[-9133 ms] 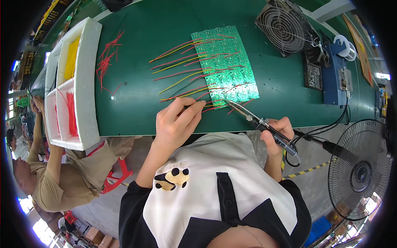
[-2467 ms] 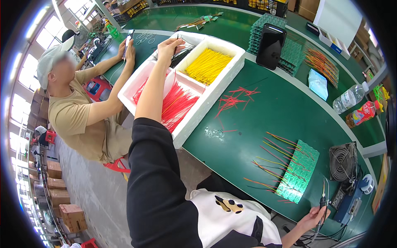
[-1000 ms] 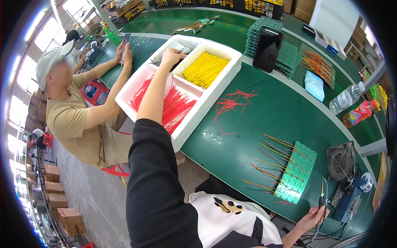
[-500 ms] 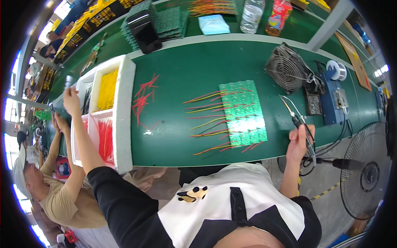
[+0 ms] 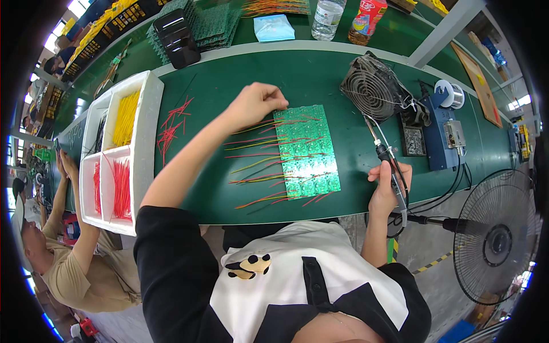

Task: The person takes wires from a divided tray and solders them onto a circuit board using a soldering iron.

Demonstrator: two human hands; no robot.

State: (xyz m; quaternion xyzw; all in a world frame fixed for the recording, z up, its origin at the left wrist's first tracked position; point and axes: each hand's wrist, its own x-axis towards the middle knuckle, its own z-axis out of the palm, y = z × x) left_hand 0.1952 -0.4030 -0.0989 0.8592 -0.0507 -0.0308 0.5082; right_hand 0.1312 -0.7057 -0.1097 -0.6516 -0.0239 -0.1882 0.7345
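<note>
My left hand (image 5: 255,104) is closed in a pinch at the far left corner of a green circuit board panel (image 5: 311,151). Whatever is between its fingertips, if anything, is too small to tell. Red and yellow wires (image 5: 251,155) stick out from the panel's left side, and a few short red ones lie at its near edge. In my right hand (image 5: 389,186) is a soldering iron (image 5: 382,150), held to the right of the panel with its tip pointing up and away, apart from the board.
At left stands a white foam box (image 5: 150,126) with yellow, red and dark wires; loose red wires (image 5: 169,132) lie beside it. A fan unit (image 5: 372,88), solder spool (image 5: 453,95) and blue soldering station (image 5: 443,134) stand right. A co-worker (image 5: 86,274) sits left; a floor fan (image 5: 496,237) stands right.
My left hand has come from beyond the foam box, where it held something pale, over to the panel's far left corner. My right hand still holds the soldering iron. The whole view has shifted slightly.
</note>
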